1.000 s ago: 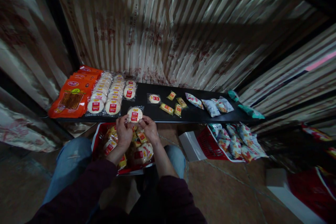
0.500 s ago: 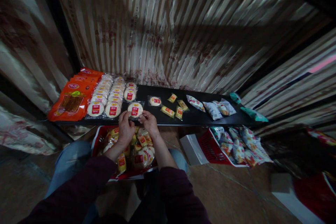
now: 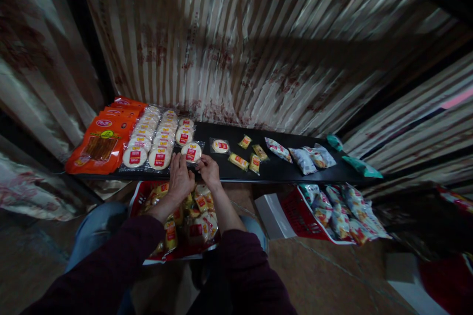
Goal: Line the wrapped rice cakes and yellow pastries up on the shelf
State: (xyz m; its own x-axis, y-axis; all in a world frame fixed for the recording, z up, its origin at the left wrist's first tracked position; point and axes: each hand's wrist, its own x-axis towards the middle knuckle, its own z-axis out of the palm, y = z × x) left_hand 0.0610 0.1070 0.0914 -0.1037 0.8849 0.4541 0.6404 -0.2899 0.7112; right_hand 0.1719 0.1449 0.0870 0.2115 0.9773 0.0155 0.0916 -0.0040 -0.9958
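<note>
A round white cracker packet with a red label (image 3: 192, 151) lies on the black shelf (image 3: 281, 171), in line with two more of its kind behind it. My left hand (image 3: 181, 177) and my right hand (image 3: 209, 169) both pinch the packet's near edge, fingers closed on the wrapper. Left of it run two overlapping rows of the same round packets (image 3: 153, 138). On my lap sits a red basket (image 3: 146, 189) full of mixed snack packets, directly under my wrists.
Orange snack bags (image 3: 103, 138) are stacked at the shelf's left end. One round packet (image 3: 220, 146), several small yellow packets (image 3: 248, 155), white packets (image 3: 303, 156) and green ones (image 3: 360, 166) lie to the right. A second red basket (image 3: 295, 206) of packets stands on the floor.
Both hands carried the round packet away from me, from above the lap basket onto the shelf, setting it down beside the rows of like packets.
</note>
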